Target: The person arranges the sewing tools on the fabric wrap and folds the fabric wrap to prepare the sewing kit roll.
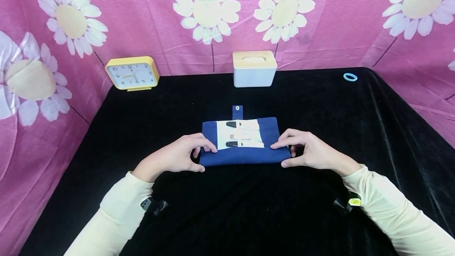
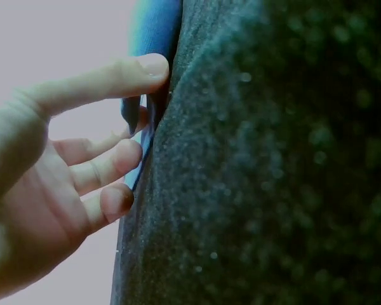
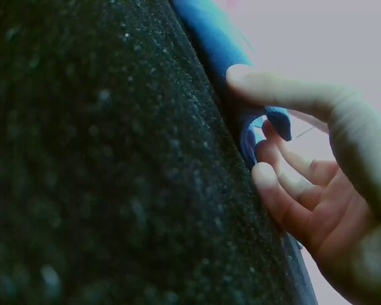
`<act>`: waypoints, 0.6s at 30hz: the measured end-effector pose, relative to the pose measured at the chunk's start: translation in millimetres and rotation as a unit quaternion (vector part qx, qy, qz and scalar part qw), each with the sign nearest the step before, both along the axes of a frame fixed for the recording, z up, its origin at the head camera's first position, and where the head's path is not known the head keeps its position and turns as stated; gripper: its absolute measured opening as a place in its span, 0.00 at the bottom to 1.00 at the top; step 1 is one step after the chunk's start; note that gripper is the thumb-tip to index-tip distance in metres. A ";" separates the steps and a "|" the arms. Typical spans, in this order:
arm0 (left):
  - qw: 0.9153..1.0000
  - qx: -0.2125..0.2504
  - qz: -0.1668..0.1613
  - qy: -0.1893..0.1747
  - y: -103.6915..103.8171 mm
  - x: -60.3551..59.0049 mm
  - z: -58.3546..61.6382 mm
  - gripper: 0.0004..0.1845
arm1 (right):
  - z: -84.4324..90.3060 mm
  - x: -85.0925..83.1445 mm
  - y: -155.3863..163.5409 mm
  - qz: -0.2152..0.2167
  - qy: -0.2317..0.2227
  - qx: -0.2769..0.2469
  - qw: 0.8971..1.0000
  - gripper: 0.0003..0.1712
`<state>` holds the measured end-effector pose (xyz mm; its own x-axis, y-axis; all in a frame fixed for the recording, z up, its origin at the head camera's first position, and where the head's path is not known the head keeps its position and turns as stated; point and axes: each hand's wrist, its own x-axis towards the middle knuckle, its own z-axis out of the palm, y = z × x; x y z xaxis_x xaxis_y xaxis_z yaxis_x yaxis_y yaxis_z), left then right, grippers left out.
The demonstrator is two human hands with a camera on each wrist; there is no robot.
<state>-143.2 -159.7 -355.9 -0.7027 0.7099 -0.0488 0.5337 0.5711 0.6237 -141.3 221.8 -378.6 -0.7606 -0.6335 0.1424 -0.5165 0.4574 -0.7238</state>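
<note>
A navy blue fabric roll-up pouch [image 1: 268, 129] lies on the black cloth, its near edge folded over into a thick band. Its white inner panel [image 1: 250, 130] bears two slim tools with black handles, tucked under a light strap; their kind is too small to tell. A snap tab [image 1: 237, 112] sticks out from the far edge. My left hand [image 1: 183, 152] pinches the folded band at its left end, thumb in front and index finger on top. At the right end, my right hand [image 1: 309, 151] holds the band the same way. Both wrist views show thumbs against the blue fold.
A yellow alarm clock [image 1: 132, 73] stands at the back left of the black-covered table [image 1: 227, 216]. Behind the pouch is a white tissue box [image 1: 254, 70] with a wooden-looking lid. A light blue ring [image 1: 350, 77] lies at the back right. Pink flowered cloth hangs behind.
</note>
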 end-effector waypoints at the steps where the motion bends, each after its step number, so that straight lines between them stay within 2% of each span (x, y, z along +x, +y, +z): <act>1: 1.000 -0.003 0.000 0.000 0.1 0.1 0.2 0.25 | -0.2 0.0 0.0 0.000 0.001 0.000 1.000 0.25; 18: 1.000 0.005 -0.017 0.017 0.0 -0.1 1.5 0.21 | -6.9 -2.6 2.7 0.009 0.023 -0.012 1.000 0.20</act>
<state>-143.3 -159.7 -354.4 -0.6797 0.7332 -0.0188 0.5732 0.5470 0.6102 -143.9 224.5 -385.4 -0.7419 -0.6422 0.1928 -0.5573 0.4306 -0.7100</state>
